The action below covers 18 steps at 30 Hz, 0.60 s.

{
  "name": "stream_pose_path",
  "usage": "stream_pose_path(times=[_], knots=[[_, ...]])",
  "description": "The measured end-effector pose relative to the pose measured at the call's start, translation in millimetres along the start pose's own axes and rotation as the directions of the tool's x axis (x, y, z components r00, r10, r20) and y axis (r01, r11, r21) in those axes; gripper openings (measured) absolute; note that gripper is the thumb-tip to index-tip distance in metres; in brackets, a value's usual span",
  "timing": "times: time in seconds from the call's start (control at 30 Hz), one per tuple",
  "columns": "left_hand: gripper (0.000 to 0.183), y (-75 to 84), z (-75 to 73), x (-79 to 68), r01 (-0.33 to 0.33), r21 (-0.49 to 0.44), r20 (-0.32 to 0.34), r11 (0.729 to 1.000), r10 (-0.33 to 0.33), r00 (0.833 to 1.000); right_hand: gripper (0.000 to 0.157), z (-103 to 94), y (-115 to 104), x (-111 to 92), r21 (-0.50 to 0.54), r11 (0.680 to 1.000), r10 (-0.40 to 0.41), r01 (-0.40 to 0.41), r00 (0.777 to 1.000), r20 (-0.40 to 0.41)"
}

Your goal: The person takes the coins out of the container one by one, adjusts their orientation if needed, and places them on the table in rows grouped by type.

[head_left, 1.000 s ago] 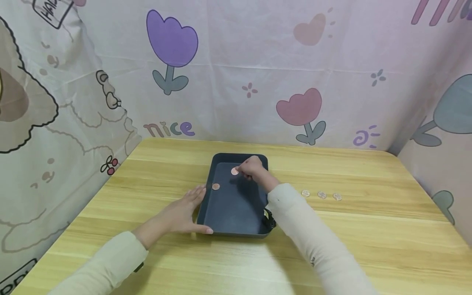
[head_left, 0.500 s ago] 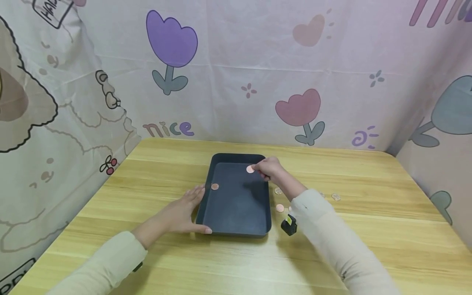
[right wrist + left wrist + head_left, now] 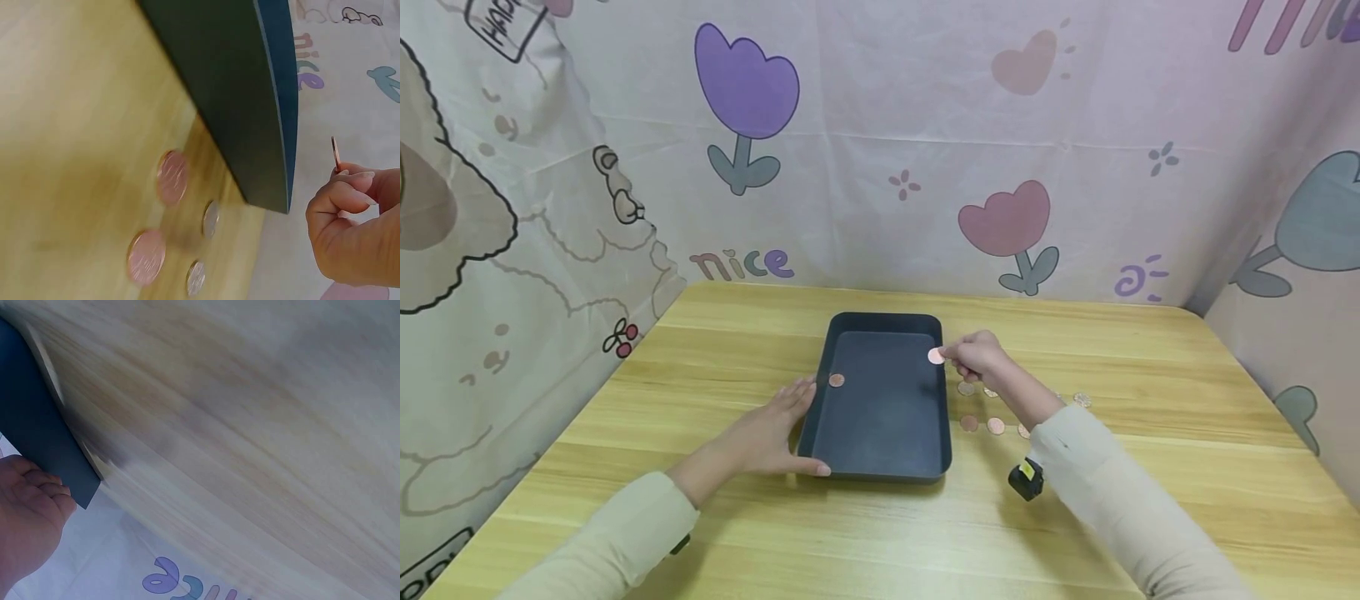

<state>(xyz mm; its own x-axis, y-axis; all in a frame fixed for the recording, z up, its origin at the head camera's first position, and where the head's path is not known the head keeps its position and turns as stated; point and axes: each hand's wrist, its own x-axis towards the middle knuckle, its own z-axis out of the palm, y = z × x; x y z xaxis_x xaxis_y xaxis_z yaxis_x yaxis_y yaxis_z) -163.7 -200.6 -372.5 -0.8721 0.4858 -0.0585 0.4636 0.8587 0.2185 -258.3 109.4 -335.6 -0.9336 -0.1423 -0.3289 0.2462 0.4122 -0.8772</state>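
Note:
A dark baking tray (image 3: 880, 417) lies on the wooden table. My left hand (image 3: 775, 429) rests against its near left corner, fingers along the left wall and thumb at the front rim. In the left wrist view, the left fingertips (image 3: 59, 487) touch the tray's wall. My right hand (image 3: 981, 358) pinches a copper coin (image 3: 936, 356) between thumb and forefinger, over the tray's right rim. The right wrist view shows this coin (image 3: 335, 153) edge-on, raised above the rim. Another copper coin (image 3: 837, 381) is inside the tray by its left wall.
Right of the tray lie copper coins (image 3: 996, 426) in a near row and silvery coins (image 3: 966, 388) in a row behind, partly hidden by my right arm. A black wrist camera (image 3: 1026, 479) hangs under my right sleeve. A printed cloth (image 3: 865, 225) stands behind the table.
My right hand has moved right, from over the tray's far middle to its right rim, carrying the pinched coin. Copper coins beside the tray have come into view. My left hand stays put.

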Motion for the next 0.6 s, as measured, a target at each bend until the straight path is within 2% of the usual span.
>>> stream_pose_path(times=[0.3, 0.6], knots=[[0.118, 2.2, -0.6, 1.1, 0.021, -0.019, 0.016, 1.000, -0.021, 1.000, 0.015, -21.8, 22.6, -13.4, 0.022, 1.000, -0.009, 0.009, 1.000, 0.010], [0.118, 1.3, -0.3, 0.4, 0.028, -0.024, 0.018, 0.999, -0.028, 0.999, 0.031, -43.6, 48.1, -23.4, 0.015, 1.000, 0.013, -0.013, 1.000, 0.018]])
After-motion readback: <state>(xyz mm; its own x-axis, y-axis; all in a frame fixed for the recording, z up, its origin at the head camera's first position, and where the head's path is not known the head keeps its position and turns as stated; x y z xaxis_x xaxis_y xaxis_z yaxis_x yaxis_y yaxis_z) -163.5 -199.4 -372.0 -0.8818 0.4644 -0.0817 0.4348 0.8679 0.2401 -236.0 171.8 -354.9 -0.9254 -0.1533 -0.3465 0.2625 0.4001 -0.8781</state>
